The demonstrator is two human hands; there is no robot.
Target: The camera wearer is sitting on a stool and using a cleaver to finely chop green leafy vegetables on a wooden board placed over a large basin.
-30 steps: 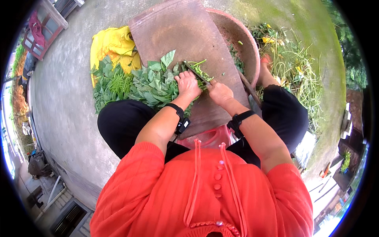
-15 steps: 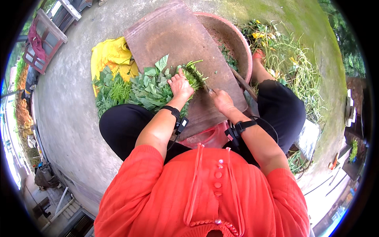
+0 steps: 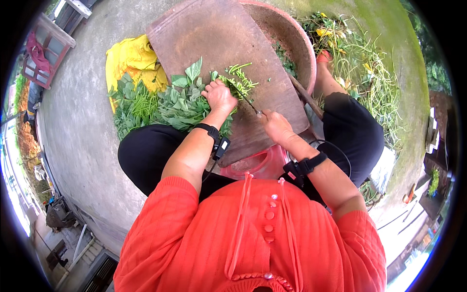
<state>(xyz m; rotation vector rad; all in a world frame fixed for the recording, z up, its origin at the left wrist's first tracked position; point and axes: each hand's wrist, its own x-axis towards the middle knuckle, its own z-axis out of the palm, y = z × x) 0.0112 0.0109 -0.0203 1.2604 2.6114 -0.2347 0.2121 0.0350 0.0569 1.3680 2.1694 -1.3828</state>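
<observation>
A bunch of leafy green stems (image 3: 182, 107) lies across the left edge of a wide wooden board (image 3: 209, 41). Over its cut end my left hand (image 3: 220, 96) is closed, pressing the greens to the wood. My right hand (image 3: 277, 125) grips a knife by its handle. The dark knife blade (image 3: 244, 97) slants up and left, right beside the stems and my left fingers. Short chopped pieces (image 3: 241, 80) are scattered on the board just past the blade.
Behind the board's right side stands a round reddish tub (image 3: 306, 48) with chopped greens inside. A yellow cloth (image 3: 134, 61) and more greens lie at left. Pulled vines (image 3: 374, 82) heap on the ground at right. A pink plastic stool (image 3: 250, 164) shows below the board.
The knife's blade now shows more plainly, at the edge of the stems. Cut pieces have spread farther onto the board. Both hands stay near the same spot.
</observation>
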